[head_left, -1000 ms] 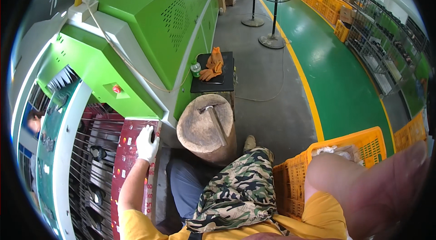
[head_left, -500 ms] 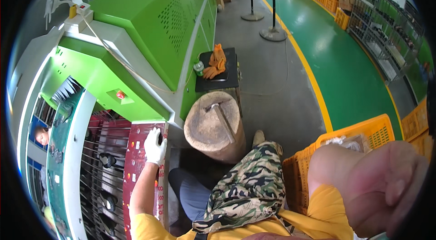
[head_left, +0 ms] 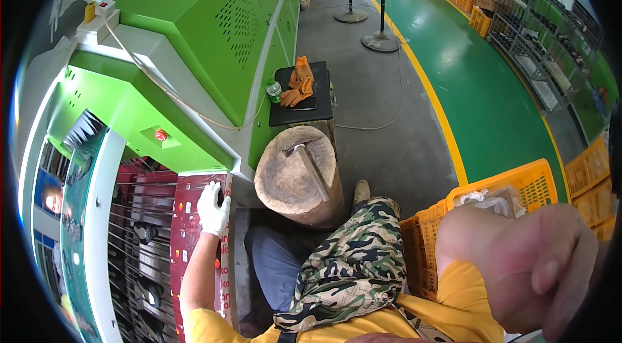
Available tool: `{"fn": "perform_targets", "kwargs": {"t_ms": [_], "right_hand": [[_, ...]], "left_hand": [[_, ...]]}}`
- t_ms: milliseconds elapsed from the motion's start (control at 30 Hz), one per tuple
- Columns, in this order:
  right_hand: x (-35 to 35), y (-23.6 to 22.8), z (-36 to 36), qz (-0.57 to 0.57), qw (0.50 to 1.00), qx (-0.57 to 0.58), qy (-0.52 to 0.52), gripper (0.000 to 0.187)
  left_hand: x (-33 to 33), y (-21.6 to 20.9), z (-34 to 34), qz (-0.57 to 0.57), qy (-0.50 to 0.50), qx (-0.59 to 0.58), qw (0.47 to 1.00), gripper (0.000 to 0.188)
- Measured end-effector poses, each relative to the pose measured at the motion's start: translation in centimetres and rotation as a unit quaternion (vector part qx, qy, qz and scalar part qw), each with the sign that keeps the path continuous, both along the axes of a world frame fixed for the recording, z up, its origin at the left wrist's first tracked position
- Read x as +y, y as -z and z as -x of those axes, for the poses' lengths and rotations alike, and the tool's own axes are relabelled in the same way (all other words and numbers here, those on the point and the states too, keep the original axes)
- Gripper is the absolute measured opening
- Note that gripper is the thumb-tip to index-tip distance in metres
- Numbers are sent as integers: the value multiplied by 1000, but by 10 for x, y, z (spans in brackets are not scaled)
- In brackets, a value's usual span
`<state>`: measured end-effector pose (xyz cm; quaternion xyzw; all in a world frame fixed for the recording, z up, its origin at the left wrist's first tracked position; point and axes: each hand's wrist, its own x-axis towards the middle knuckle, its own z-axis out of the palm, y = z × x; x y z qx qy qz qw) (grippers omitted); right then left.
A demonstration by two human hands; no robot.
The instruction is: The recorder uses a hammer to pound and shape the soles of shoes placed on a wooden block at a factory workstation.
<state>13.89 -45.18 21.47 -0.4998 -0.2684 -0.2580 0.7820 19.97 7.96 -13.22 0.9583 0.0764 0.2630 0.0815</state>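
Note:
My left hand (head_left: 212, 210), in a white glove, lies on the dark red ledge (head_left: 194, 197) of the green machine, its fingers stretched out and the thumb apart. A small dark patch shows between thumb and fingers; I cannot make out what it is. Bare and very near the camera at the lower right, my right hand (head_left: 564, 259) has curled fingers. Whatever they may hold is hidden. Ahead of my knees stands a round wooden block (head_left: 278, 177) with a hammer (head_left: 312, 171) lying on top.
Orange gloves (head_left: 299, 87) and a bottle (head_left: 273, 91) rest on a black-topped stand (head_left: 321, 77). A yellow crate (head_left: 541, 181) with plastic bags is at my right. Metal bars (head_left: 152, 213) carry black shoe-like pieces at left, with a person (head_left: 53, 200) beyond. Standing fans (head_left: 381, 41) line the aisle.
The surroundings have shifted a little to the left in the view. My right hand's fingers have curled downward, while my left hand keeps its place on the ledge.

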Motion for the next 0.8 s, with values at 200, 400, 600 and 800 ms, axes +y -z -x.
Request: {"fn": "perform_targets", "kwargs": {"t_ms": [200,400,600,800], "right_hand": [[17,19,-92,-28,956,-290,27,13],[-14,63,-135,186,948,-159,201,22],[-118,278,-219,637,690,74,334,39],[-167,338,-205,652,641,240,326,34]], "left_hand": [[-9,-5,-14,-2,17,-13,1000,49],[-3,-4,-2,-25,4,-8,1000,58],[-23,-16,-19,-58,-3,99,993,81],[-48,-51,-23,-121,44,232,964,90]]}}
